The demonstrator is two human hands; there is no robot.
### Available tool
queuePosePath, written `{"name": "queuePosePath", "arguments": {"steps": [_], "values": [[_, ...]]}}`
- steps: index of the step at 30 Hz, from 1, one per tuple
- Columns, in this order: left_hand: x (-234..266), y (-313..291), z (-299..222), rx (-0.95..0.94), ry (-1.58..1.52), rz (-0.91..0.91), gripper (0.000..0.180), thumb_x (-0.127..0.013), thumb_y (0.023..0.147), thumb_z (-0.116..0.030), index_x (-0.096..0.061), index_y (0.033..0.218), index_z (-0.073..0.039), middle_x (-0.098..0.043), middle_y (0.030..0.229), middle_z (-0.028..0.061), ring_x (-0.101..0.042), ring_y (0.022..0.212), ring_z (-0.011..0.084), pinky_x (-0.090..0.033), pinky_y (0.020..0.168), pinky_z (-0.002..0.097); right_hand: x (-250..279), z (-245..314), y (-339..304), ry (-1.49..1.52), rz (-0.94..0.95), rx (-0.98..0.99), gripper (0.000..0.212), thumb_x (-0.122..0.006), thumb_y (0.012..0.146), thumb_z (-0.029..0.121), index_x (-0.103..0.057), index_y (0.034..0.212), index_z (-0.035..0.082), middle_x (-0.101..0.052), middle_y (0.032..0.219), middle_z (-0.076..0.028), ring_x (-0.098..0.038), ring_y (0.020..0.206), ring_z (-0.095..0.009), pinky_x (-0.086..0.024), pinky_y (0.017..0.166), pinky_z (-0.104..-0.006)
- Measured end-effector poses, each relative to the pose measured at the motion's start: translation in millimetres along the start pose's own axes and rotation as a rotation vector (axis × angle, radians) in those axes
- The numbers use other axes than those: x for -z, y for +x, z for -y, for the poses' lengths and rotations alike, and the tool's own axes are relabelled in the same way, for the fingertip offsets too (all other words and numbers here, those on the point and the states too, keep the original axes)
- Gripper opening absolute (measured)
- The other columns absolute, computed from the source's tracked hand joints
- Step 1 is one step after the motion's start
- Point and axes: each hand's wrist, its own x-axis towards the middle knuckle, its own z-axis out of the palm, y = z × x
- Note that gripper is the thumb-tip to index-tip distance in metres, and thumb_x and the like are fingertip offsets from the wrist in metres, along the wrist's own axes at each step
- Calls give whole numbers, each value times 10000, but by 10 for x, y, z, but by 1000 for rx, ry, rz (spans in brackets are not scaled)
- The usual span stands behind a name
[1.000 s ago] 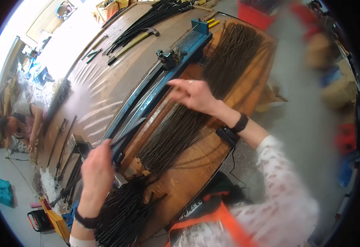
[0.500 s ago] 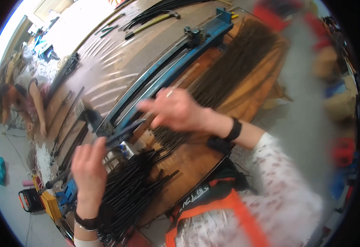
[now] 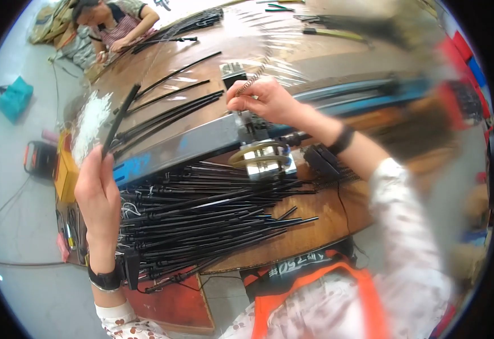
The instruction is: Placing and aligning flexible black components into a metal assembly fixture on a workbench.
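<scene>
My left hand (image 3: 97, 195) is closed on a slim black tube (image 3: 122, 116), which slants up and away over the bench. In my right hand (image 3: 272, 101) is a long thin coil spring (image 3: 252, 80), pinched between thumb and fingers, its far part rising blurred above the hand. Just below that hand stands a metal clamping fixture (image 3: 262, 161) with a yellowish hose looped round it, mounted beside a grey and blue steel rail (image 3: 187, 138). A thick pile of black tubes (image 3: 218, 223) with fittings at their left ends lies between my forearms.
Several black rods (image 3: 173, 116) lie beyond the rail, near a heap of small white pieces (image 3: 93, 121). A hammer (image 3: 334, 34) rests on the far side of the bench. A co-worker (image 3: 119, 25) sits at the far left. A yellow box (image 3: 66, 169) stands at the left edge.
My view has turned toward the left end of the bench. The left hand now shows a black tube in its grip; the right hand, blurred over the rail before, now pinches the spring above the fixture.
</scene>
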Motion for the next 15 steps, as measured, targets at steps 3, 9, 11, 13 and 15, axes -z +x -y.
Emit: {"name": "queuePosePath", "arguments": {"steps": [3, 9, 11, 13, 15], "values": [[73, -310, 181, 216, -32, 130, 214, -608, 1010, -61, -647, 1185, 55, -689, 1007, 233, -672, 886, 382, -529, 804, 399, 7, 62, 112, -3, -21, 15, 184, -741, 940, 296, -754, 991, 119, -740, 815, -105, -698, 684, -246, -552, 672, -356], [-166, -476, 206, 168, -79, 99, 221, -611, 1008, -64, -649, 1192, 52, -693, 1012, 241, -678, 878, 385, -536, 797, 391, -62, 85, 238, -149, 295, -161, 200, -685, 977, 263, -711, 1017, 68, -740, 826, -69, -719, 746, -195, -559, 708, -334], [-257, -447, 215, 145, -129, 31, 218, -624, 1002, -68, -653, 1191, 36, -683, 963, 228, -672, 832, 371, -533, 763, 390, -172, 105, 325, -321, 374, 27, 200, -648, 984, 249, -670, 970, 51, -726, 797, -78, -715, 738, -274, -552, 682, -384], [-291, -449, 299, 154, -107, 75, 217, -636, 993, -67, -656, 1192, 20, -670, 928, 220, -665, 806, 363, -526, 740, 388, -177, 128, 331, -507, 344, 79, 117, -668, 948, 185, -648, 918, 74, -724, 814, -69, -715, 781, -276, -531, 739, -399], [-296, -484, 438, 147, -67, 62, 223, -659, 978, -90, -669, 1194, -36, -653, 877, 193, -652, 770, 352, -513, 696, 395, 25, 122, 173, -610, 124, 195, 36, -684, 882, 101, -657, 902, 114, -716, 819, -55, -716, 808, -237, -512, 804, -389]]}}
